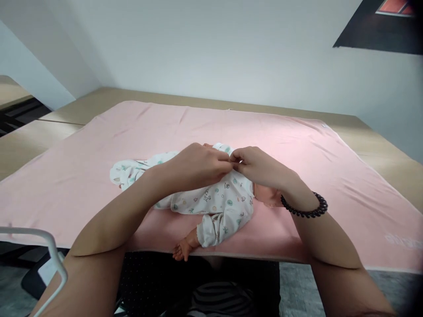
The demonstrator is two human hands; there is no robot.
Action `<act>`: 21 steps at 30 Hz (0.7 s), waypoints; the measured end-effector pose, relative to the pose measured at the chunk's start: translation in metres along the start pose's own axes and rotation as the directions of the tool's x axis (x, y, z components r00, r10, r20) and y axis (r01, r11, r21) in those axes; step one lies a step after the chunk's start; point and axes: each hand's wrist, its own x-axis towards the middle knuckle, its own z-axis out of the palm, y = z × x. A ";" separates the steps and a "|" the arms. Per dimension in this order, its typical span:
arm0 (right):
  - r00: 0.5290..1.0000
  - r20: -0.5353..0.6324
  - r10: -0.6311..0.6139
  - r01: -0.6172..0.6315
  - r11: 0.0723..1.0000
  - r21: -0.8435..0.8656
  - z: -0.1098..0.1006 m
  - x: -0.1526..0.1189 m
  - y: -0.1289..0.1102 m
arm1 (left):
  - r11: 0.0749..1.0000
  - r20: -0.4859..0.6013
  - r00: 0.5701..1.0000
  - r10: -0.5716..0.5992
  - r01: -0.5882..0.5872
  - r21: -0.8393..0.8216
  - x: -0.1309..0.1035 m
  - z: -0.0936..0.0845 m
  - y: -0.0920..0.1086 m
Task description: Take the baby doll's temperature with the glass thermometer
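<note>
We reach both arms inward, elbows bent | grip: our left hand (208,164) and right hand (256,166) pinch closed, fingertips meeting — on the printed outfit (208,198) | doll (189,243) lies on the pink blanket (284,141), beneath our wrists

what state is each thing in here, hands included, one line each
left hand: fingers curled over the garment, grip hidden
right hand: fingers bent, close to left fingertips
doll: lying down, partly hidden
printed garment: on the doll, near sleeve bunched
pink cloth: spread out, lightly creased
black coil band: around right wrist
</note>
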 end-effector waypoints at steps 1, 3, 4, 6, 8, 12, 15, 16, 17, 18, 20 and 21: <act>1.000 -0.001 -0.002 0.002 1.000 0.015 -0.001 -0.001 0.001 | 0.997 0.005 0.997 -0.073 0.073 -0.034 -0.001 -0.002 0.000; 1.000 0.008 0.001 -0.002 0.999 0.052 -0.002 -0.002 0.002 | 0.978 0.036 0.981 -0.191 0.193 -0.074 -0.001 -0.006 -0.001; 1.000 0.012 0.005 -0.006 0.998 0.062 -0.002 -0.002 0.002 | 0.971 0.062 0.973 -0.222 0.227 -0.075 0.000 -0.007 0.000; 1.000 0.008 0.016 -0.017 0.998 0.058 -0.002 -0.002 0.001 | 0.967 0.110 0.963 -0.244 0.251 -0.049 0.002 -0.005 0.002; 0.999 0.002 0.032 -0.032 0.999 0.044 -0.002 -0.002 0.001 | 0.967 0.137 0.959 -0.249 0.253 -0.009 0.005 -0.003 0.005; 0.999 0.016 0.033 -0.034 0.999 0.036 -0.002 -0.001 0.001 | 0.969 0.122 0.961 -0.247 0.243 0.048 0.005 0.002 0.011; 0.999 0.039 0.015 -0.016 0.999 0.042 -0.001 -0.001 0.001 | 0.975 0.098 0.970 -0.221 0.218 0.043 0.004 0.002 0.011; 0.999 0.044 0.011 -0.013 0.999 0.044 -0.001 -0.001 0.001 | 0.976 0.090 0.972 -0.217 0.215 0.026 0.004 0.002 0.010; 0.999 0.048 0.011 -0.013 0.999 0.044 0.000 -0.001 0.000 | 0.977 0.081 0.974 -0.211 0.212 0.001 0.004 0.003 0.009; 0.998 0.055 0.014 -0.017 0.999 0.044 0.000 -0.001 0.000 | 0.978 0.070 0.977 -0.203 0.206 -0.030 0.004 0.003 0.008; 0.997 0.072 0.027 -0.030 0.999 0.044 0.001 -0.001 -0.001 | 0.979 0.051 0.983 -0.176 0.180 -0.097 0.005 0.005 0.005; 0.996 0.077 0.034 -0.038 0.998 0.042 0.001 -0.001 -0.001 | 0.979 0.048 0.986 -0.160 0.165 -0.122 0.006 0.005 0.004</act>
